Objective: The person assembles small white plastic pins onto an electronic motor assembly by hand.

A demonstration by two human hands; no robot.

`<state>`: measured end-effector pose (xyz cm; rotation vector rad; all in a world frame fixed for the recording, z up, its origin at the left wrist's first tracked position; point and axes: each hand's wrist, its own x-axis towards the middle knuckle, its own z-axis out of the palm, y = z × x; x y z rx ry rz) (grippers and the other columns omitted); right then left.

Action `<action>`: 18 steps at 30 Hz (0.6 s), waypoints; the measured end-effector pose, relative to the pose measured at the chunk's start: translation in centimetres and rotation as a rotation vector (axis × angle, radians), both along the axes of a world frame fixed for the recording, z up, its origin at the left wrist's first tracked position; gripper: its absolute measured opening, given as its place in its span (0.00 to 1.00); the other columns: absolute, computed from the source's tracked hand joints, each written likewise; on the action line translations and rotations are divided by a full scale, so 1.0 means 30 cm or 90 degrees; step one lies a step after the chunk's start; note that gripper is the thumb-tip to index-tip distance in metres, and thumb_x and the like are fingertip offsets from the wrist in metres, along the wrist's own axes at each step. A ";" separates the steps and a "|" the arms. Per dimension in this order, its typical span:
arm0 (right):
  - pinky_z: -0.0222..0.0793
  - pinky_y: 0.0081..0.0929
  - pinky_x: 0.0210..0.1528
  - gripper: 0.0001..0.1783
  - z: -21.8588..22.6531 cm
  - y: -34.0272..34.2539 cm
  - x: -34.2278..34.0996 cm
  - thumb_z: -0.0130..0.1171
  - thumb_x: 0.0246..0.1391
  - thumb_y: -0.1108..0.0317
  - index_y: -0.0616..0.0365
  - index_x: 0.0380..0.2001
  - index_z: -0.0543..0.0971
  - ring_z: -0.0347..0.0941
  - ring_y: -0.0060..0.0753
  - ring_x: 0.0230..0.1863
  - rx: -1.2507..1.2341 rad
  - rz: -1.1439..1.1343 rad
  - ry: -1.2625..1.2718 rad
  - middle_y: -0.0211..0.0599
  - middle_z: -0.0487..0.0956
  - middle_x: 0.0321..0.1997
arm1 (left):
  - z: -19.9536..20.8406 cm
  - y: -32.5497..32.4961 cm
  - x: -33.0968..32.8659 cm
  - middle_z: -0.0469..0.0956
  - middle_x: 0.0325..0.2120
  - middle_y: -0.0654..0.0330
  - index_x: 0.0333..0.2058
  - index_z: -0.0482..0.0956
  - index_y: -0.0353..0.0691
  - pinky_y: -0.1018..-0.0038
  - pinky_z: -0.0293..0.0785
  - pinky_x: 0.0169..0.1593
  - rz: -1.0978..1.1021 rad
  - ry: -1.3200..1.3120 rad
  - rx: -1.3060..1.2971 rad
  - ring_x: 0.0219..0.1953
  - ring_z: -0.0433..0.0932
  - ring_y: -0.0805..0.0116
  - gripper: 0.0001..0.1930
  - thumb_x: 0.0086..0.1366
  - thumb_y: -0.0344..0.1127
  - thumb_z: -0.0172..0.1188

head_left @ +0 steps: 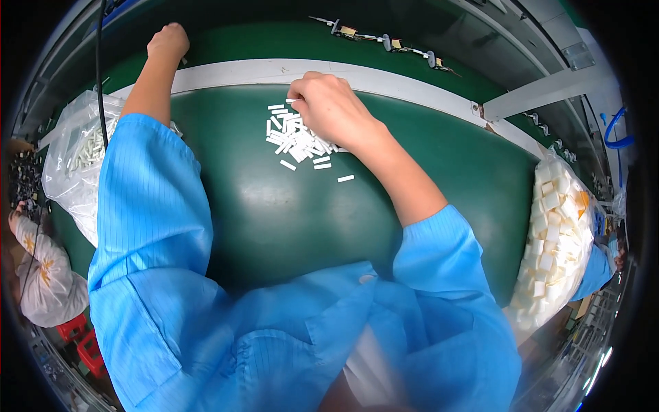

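Step looks like picking single strips: right hand (333,106) seems to pinch one white strip (291,101) between thumb and finger; pile of white strips (298,142) just below those fingertips. Left hand (169,42) is beyond the white rail (226,73), fingers curled, can't tell on what. Next move likely calls for lifting the strip clear.

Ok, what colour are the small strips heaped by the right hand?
The strips are white, seen best in the head view.
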<state>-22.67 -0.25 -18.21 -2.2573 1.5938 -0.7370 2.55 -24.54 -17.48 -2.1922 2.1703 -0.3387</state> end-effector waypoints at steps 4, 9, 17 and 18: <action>0.71 0.41 0.41 0.07 -0.001 -0.003 -0.017 0.54 0.40 0.81 0.67 0.26 0.79 0.75 0.53 0.36 -0.017 0.009 -0.033 0.53 0.77 0.31 | -0.003 0.024 -0.043 0.76 0.48 0.52 0.46 0.76 0.39 0.57 0.75 0.48 -0.021 -0.106 0.043 0.50 0.76 0.50 0.14 0.63 0.33 0.48; 0.71 0.41 0.42 0.07 0.004 -0.007 -0.011 0.55 0.41 0.80 0.65 0.27 0.79 0.75 0.53 0.36 -0.023 0.016 -0.027 0.52 0.77 0.30 | -0.045 0.019 -0.016 0.76 0.48 0.51 0.49 0.72 0.41 0.56 0.75 0.49 -0.032 -0.054 -0.013 0.51 0.75 0.49 0.15 0.64 0.33 0.47; 0.74 0.23 0.32 0.10 0.065 -0.053 -0.087 0.63 0.47 0.71 0.65 0.33 0.81 0.78 0.26 0.26 0.215 -0.071 -0.307 0.41 0.81 0.28 | 0.001 0.225 -0.358 0.79 0.37 0.46 0.42 0.73 0.36 0.63 0.76 0.39 -0.343 0.623 0.007 0.36 0.80 0.53 0.14 0.65 0.41 0.50; 0.74 0.21 0.31 0.10 0.038 -0.069 -0.122 0.63 0.48 0.71 0.66 0.33 0.81 0.77 0.23 0.26 0.241 -0.091 -0.444 0.40 0.81 0.28 | 0.042 0.300 -0.470 0.77 0.30 0.58 0.38 0.72 0.40 0.73 0.76 0.29 -0.240 1.059 0.319 0.26 0.78 0.67 0.07 0.66 0.36 0.52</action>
